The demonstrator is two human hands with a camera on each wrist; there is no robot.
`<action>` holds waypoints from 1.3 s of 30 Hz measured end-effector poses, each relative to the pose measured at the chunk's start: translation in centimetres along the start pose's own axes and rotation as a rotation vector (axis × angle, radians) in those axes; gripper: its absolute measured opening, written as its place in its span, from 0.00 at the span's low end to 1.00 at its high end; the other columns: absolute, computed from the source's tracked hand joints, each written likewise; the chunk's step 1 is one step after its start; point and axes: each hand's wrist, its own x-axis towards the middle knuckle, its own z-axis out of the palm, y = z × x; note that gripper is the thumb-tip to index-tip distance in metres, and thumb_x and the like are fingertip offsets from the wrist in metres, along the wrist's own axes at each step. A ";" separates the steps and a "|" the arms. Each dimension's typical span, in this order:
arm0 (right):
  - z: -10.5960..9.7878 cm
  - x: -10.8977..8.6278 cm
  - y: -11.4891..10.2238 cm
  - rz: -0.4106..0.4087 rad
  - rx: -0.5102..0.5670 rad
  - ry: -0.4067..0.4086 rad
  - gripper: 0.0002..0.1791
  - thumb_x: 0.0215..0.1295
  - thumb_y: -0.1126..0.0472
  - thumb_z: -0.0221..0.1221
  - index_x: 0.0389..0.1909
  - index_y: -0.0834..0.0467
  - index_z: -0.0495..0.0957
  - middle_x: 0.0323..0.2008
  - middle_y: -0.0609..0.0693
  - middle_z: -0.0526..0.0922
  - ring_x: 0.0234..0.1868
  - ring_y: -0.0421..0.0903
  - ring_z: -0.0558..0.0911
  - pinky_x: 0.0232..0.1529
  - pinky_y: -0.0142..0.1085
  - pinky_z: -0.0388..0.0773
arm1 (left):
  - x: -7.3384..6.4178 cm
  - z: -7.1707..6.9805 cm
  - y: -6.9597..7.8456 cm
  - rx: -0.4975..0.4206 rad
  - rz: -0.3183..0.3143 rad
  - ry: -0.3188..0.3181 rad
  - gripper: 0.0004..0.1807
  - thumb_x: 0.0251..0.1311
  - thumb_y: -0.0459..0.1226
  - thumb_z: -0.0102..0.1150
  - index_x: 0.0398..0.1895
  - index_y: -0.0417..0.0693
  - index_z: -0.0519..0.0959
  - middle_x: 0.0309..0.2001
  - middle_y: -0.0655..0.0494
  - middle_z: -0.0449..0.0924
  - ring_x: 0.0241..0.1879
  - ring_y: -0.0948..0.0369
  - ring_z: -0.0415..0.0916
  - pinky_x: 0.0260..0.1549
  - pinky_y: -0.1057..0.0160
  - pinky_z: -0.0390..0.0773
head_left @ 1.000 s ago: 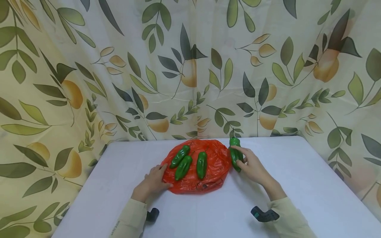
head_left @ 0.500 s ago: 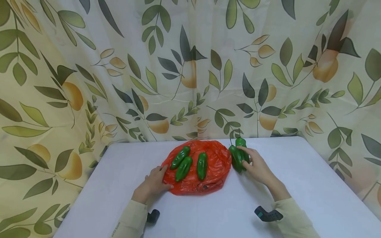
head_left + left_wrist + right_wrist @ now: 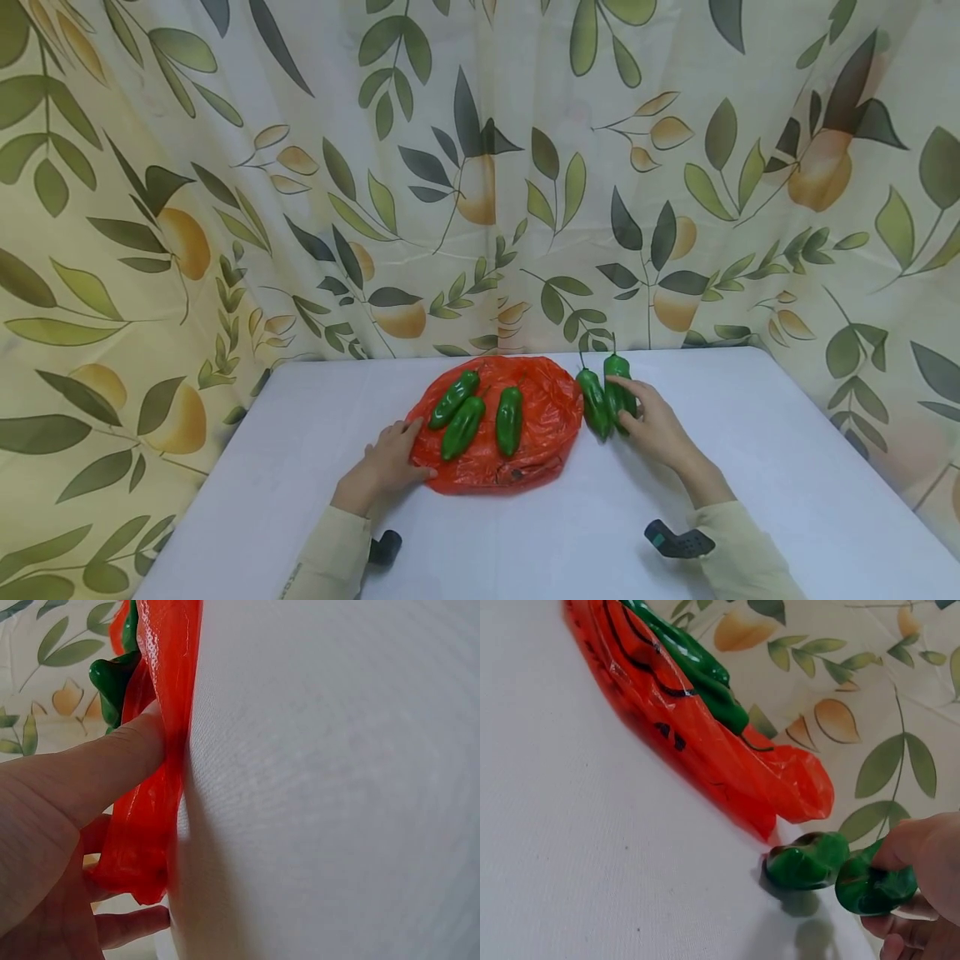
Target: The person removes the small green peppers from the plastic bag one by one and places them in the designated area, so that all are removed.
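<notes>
A red plastic bag (image 3: 543, 421) lies spread on the table, with three glossy green peppers (image 3: 508, 421) on top. My left hand (image 3: 386, 467) holds the bag's left edge; in the left wrist view its thumb (image 3: 124, 757) lies against the red plastic (image 3: 169, 682) and the fingers are partly behind it. Right of the bag, a green pepper (image 3: 595, 404) lies on the table. Beside it, my right hand (image 3: 656, 425) grips another green pepper (image 3: 617, 368) between thumb and fingers. The right wrist view shows that gripped pepper (image 3: 874, 885) close against its neighbour (image 3: 806, 861).
The white tabletop (image 3: 480, 550) runs up to a leaf-and-fruit patterned curtain (image 3: 525, 250) at the back and sides. Dark wrist devices (image 3: 678, 540) sit at both sleeves (image 3: 333, 546).
My right hand has shifted slightly right with its pepper, so a gap now shows between that pepper and the one beside the bag. The left hand has stayed at the bag's edge.
</notes>
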 end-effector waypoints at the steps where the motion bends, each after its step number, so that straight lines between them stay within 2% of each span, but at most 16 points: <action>1: 0.0 0.0 0.1 0.006 0.001 -0.002 0.33 0.66 0.70 0.53 0.74 0.59 0.64 0.70 0.72 0.63 0.66 0.67 0.69 0.55 0.56 0.80 | 0.0 0.0 0.0 0.001 0.000 0.001 0.51 0.52 0.47 0.76 0.78 0.46 0.61 0.71 0.41 0.66 0.71 0.43 0.62 0.66 0.24 0.60; 6: 0.0 -0.1 0.5 0.038 0.003 -0.029 0.34 0.66 0.70 0.53 0.74 0.60 0.62 0.70 0.73 0.63 0.70 0.72 0.65 0.63 0.67 0.72 | 0.0 0.0 0.0 0.006 0.002 0.002 0.51 0.51 0.47 0.76 0.77 0.46 0.61 0.70 0.41 0.67 0.71 0.43 0.62 0.65 0.24 0.61; 17: 0.7 -0.1 1.4 0.064 -0.021 -0.083 0.34 0.67 0.70 0.52 0.75 0.62 0.61 0.68 0.77 0.63 0.69 0.76 0.63 0.66 0.71 0.65 | 0.0 0.1 -0.2 0.005 0.004 0.001 0.51 0.52 0.48 0.76 0.78 0.47 0.61 0.72 0.41 0.66 0.72 0.42 0.61 0.66 0.24 0.60; 22: 0.8 -0.1 1.6 0.087 -0.046 -0.113 0.33 0.69 0.69 0.52 0.75 0.62 0.61 0.68 0.79 0.60 0.68 0.78 0.63 0.65 0.71 0.66 | 0.0 0.1 -0.2 0.007 0.002 0.001 0.51 0.51 0.48 0.76 0.78 0.48 0.61 0.71 0.41 0.66 0.71 0.43 0.61 0.66 0.24 0.60; 28: 0.9 0.0 1.8 0.068 -0.048 -0.098 0.32 0.69 0.69 0.53 0.75 0.62 0.60 0.67 0.80 0.57 0.68 0.80 0.62 0.65 0.73 0.64 | 0.0 0.2 -0.2 0.012 0.000 0.005 0.52 0.51 0.48 0.76 0.78 0.47 0.61 0.70 0.42 0.67 0.71 0.43 0.62 0.66 0.24 0.61; 32: 0.9 0.1 2.0 0.064 -0.059 -0.079 0.31 0.71 0.67 0.54 0.74 0.63 0.61 0.67 0.80 0.60 0.66 0.76 0.66 0.64 0.71 0.67 | 0.0 0.2 -0.3 0.014 -0.003 0.005 0.52 0.51 0.48 0.76 0.78 0.47 0.61 0.70 0.41 0.67 0.71 0.43 0.62 0.66 0.24 0.61; 35: 1.0 0.0 1.9 0.070 -0.054 -0.058 0.31 0.71 0.67 0.54 0.73 0.65 0.62 0.67 0.79 0.62 0.60 0.70 0.72 0.60 0.66 0.72 | 0.0 0.1 -0.3 0.010 -0.005 0.001 0.52 0.51 0.48 0.76 0.78 0.48 0.60 0.71 0.41 0.66 0.71 0.43 0.62 0.66 0.24 0.60; 39: 1.1 -0.1 1.8 0.094 -0.039 -0.045 0.30 0.72 0.66 0.54 0.73 0.65 0.62 0.68 0.79 0.61 0.60 0.69 0.72 0.61 0.65 0.72 | 0.0 0.1 -0.1 0.000 -0.008 -0.004 0.52 0.51 0.47 0.76 0.78 0.49 0.60 0.71 0.42 0.66 0.71 0.43 0.61 0.66 0.24 0.60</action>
